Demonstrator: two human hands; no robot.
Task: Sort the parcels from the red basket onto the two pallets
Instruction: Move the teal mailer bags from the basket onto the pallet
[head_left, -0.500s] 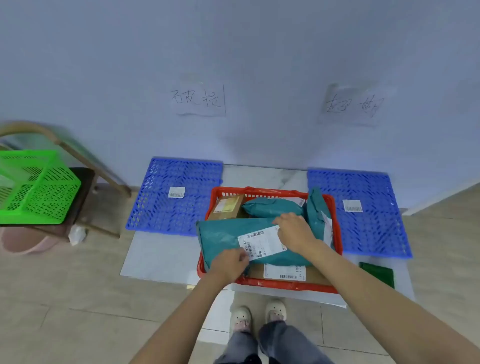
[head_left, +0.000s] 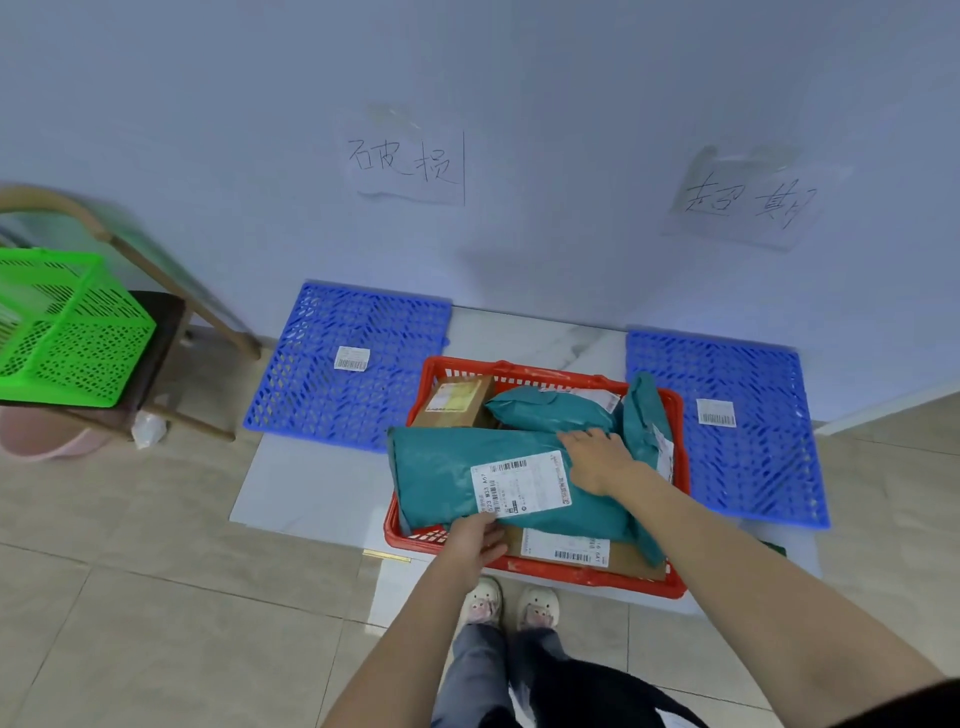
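Head view — teal parcel (head_left: 457, 478) label (head_left: 521, 483) reads "M33 A67".

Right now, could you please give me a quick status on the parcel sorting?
Left hand and right hand both holding big teal parcel over red basket. Both blue pallets bare except barcode labels. Nothing blocking.

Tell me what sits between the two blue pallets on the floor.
In the head view, the red basket of parcels sits between the left pallet and the right pallet, on a pale marble-look slab.
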